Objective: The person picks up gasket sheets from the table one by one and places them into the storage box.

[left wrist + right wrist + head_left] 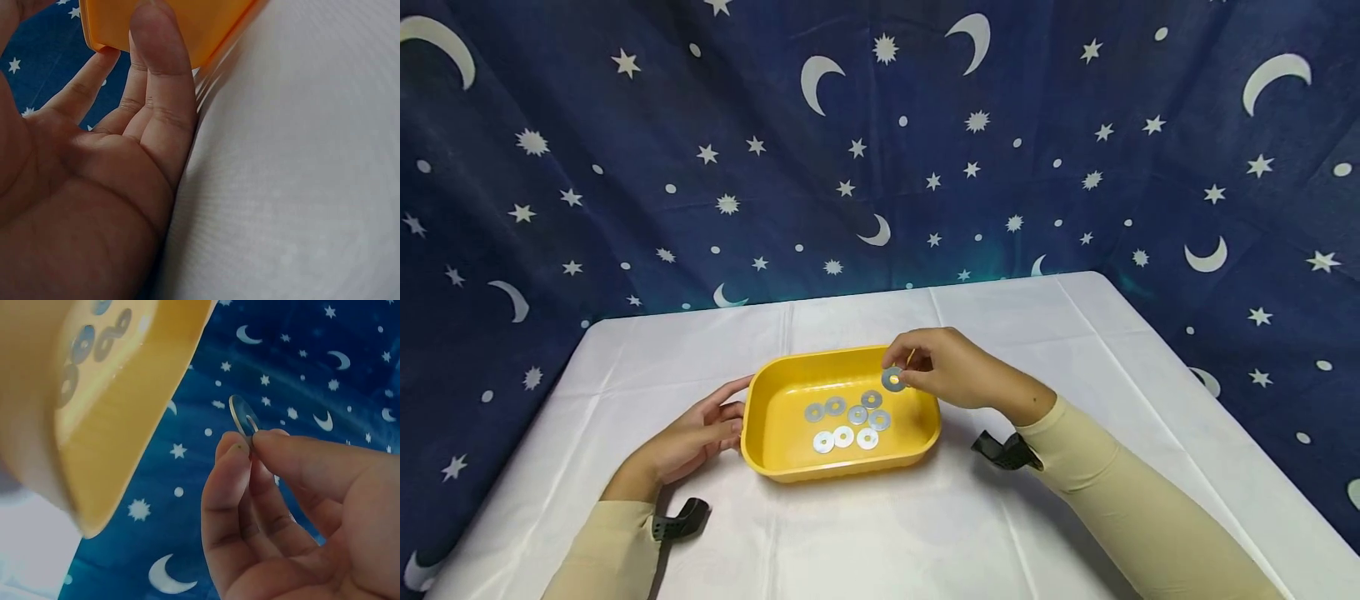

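A yellow tray (841,473) stands on the white cloth, with several flat metal washers (857,415) lying loose on its floor. My right hand (958,375) is raised over the tray's right end and pinches one washer (240,415) between thumb and fingertips. That washer is tipped up on edge, its centre hole showing. At the tray's left end, my left hand (696,437) rests its fingertips against the outer wall. The left wrist view shows the fingers (162,106) fairly straight, touching the orange-looking wall (212,25) from outside.
White cloth (880,542) covers the table around the tray. Behind it hangs a dark blue curtain (812,183) printed with moons and stars. Black straps (681,521) sit at both wrists, below beige sleeves (1120,492).
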`<state>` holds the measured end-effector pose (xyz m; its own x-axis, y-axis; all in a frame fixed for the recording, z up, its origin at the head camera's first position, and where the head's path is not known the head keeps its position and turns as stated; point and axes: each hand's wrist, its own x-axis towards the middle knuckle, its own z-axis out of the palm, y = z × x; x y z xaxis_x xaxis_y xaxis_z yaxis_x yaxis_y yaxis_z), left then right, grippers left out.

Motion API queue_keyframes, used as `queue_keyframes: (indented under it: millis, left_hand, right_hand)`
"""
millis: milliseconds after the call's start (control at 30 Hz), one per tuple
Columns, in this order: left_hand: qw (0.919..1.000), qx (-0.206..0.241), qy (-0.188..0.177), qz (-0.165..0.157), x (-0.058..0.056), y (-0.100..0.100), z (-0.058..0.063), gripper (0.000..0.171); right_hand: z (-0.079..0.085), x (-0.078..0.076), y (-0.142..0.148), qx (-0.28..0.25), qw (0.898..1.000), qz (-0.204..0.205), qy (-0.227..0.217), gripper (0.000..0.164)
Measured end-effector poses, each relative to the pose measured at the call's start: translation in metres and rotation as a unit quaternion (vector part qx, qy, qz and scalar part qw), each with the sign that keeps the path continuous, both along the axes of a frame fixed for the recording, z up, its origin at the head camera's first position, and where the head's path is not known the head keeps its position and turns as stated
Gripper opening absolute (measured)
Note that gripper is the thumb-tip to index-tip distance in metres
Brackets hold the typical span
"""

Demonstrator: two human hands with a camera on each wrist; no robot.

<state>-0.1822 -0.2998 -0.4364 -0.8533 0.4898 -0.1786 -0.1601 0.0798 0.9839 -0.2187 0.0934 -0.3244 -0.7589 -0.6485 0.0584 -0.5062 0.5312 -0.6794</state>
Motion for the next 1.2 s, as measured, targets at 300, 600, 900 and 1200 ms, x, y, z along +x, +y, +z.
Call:
queue_keyframes:
  millis: [300,600,900,1200]
  left_hand:
    - [1.0000,0.000,0.004,-0.001,0.000,-0.001,0.001,0.071]
    - [0.9999,0.010,0.006,-0.007,0.000,-0.001,-0.002,0.070]
    - [1.0000,0.001,-0.004,0.000,0.002,0.000,0.000,0.072]
    - [1.0000,0.006,-0.006,0.000,0.002,-0.002,-0.002,0.071]
  right_hand:
    - [0.015,-0.016,-0.031,0.005,0.999,0.036,-0.015,0.018]
    - [0.008,-0.028,-0.058,0.021,0.997,0.054,-0.053,0.019]
    - [-0.004,-0.034,-0.088,0.039,0.991,0.100,-0.081,0.021]
    - [-0.012,-0.035,-0.113,0.071,0.983,0.140,-0.097,0.022]
